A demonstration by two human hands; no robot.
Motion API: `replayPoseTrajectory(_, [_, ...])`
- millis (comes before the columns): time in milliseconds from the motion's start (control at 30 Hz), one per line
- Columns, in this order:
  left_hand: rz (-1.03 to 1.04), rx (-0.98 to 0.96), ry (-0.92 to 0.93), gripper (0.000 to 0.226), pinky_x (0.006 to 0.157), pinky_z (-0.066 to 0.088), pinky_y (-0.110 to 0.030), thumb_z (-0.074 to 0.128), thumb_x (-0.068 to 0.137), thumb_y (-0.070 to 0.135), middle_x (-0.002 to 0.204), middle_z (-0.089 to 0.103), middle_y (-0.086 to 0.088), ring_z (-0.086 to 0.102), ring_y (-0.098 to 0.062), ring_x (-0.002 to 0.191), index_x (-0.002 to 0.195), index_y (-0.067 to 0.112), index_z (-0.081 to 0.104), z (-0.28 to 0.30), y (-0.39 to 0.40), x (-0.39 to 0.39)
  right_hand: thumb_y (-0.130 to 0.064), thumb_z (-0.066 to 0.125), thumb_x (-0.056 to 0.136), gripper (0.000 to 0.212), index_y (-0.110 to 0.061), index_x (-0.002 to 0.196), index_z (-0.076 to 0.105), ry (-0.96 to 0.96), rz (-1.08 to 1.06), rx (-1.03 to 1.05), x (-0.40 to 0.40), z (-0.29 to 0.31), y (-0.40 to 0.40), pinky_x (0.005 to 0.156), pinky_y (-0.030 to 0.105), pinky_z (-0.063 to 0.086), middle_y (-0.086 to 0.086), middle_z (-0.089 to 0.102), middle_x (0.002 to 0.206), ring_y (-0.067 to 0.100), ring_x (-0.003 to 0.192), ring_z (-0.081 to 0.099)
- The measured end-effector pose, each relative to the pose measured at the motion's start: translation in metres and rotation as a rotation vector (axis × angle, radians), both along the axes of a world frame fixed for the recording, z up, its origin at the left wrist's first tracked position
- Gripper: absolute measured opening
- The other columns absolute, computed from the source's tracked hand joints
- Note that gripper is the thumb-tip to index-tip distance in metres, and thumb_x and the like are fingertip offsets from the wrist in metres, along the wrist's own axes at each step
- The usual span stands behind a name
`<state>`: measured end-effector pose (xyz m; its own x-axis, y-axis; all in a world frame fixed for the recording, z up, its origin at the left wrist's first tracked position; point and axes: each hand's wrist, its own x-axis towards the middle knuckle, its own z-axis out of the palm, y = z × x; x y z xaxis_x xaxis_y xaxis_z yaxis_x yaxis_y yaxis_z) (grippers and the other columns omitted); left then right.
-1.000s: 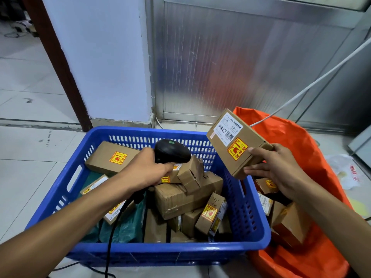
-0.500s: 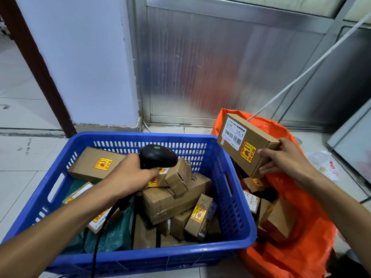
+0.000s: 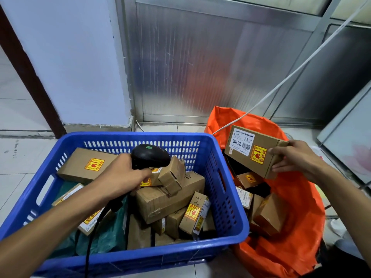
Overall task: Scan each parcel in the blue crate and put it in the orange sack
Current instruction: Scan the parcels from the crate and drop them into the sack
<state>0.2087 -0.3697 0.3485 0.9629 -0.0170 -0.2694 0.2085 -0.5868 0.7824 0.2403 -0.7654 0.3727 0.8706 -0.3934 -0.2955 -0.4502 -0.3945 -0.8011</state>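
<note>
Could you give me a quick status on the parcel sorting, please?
Left hand grips scanner over blue crate. Right hand holds labelled parcel above orange sack. Nothing blocking the drop.

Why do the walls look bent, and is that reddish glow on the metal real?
Head view: the wide-angle lens bows the straight edges of the metal panel and blue crate; the reddish smear on the panel looks like the orange sack reflected; the label on the held parcel is sharp, while the frame edges are softer.
</note>
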Motion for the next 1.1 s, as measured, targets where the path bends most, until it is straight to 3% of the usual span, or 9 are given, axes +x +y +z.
replayPoseTrajectory(333, [-0.009,0.007,0.008,0.002,0.062,0.051,-0.035,0.067,0.088,0.009,0.088,0.071,-0.028,0.062,-0.025,0.063,0.088,0.007,0.068,0.002,-0.003,-0.003,-0.002,0.064,0.092,0.027,0.003,0.118,0.056,0.115,-0.145,0.101,0.008,-0.037,-0.036,0.048,0.037,0.061,0.029,0.070,0.092,0.039,0.071,0.070])
replayPoseTrajectory(533, [-0.020,0.001,0.002,0.003,0.061,0.050,-0.035,0.067,0.089,0.007,0.090,0.069,-0.030,0.061,-0.025,0.064,0.089,0.009,0.067,0.004,-0.005,-0.006,0.000,0.060,0.091,0.031,-0.001,0.121,0.051,0.184,-0.286,0.201,0.010,-0.068,-0.050,0.037,0.034,0.056,0.022,0.064,0.087,0.034,0.049,0.068])
replayPoseTrajectory(667, [0.000,0.014,-0.002,0.006,0.060,0.049,-0.034,0.068,0.088,0.008,0.082,0.071,-0.027,0.061,-0.023,0.059,0.083,0.006,0.069,0.003,-0.004,-0.005,0.000,0.058,0.093,0.027,-0.005,0.116,0.045,0.249,-0.365,0.285,0.007,-0.089,-0.056,0.034,0.034,0.053,0.021,0.058,0.088,0.039,0.062,0.067])
replayPoseTrajectory(767, [0.012,0.026,0.003,0.012,0.057,0.046,-0.030,0.067,0.088,0.009,0.059,0.067,-0.015,0.060,-0.016,0.051,0.077,0.004,0.069,0.002,-0.004,-0.003,0.000,0.059,0.092,0.027,-0.005,0.115,0.045,0.263,-0.419,0.335,0.009,-0.106,-0.062,0.035,0.035,0.053,0.022,0.056,0.105,0.041,0.058,0.069])
replayPoseTrajectory(833, [0.016,0.041,-0.001,0.015,0.053,0.042,-0.027,0.067,0.087,0.009,0.047,0.060,-0.006,0.055,-0.013,0.044,0.073,0.003,0.068,0.002,-0.004,-0.003,-0.001,0.059,0.092,0.026,-0.004,0.115,0.046,0.268,-0.438,0.359,0.009,-0.116,-0.063,0.035,0.035,0.052,0.019,0.051,0.118,0.042,0.070,0.067])
replayPoseTrajectory(1000, [0.031,0.017,0.000,0.012,0.056,0.045,-0.029,0.068,0.085,0.005,0.051,0.062,-0.007,0.058,-0.018,0.049,0.073,0.005,0.068,-0.001,-0.004,-0.001,-0.003,0.055,0.096,0.017,-0.004,0.112,0.049,0.309,-0.467,0.430,0.004,-0.128,-0.058,0.031,0.035,0.051,0.020,0.053,0.109,0.039,0.081,0.062])
replayPoseTrajectory(1100, [0.038,0.006,0.013,0.006,0.059,0.048,-0.032,0.069,0.084,0.005,0.057,0.066,-0.016,0.061,-0.020,0.053,0.078,0.003,0.070,-0.002,-0.003,-0.001,-0.005,0.054,0.097,0.024,-0.006,0.119,0.046,0.308,-0.514,0.470,0.000,-0.133,-0.055,0.031,0.036,0.051,0.022,0.052,0.118,0.041,0.091,0.061])
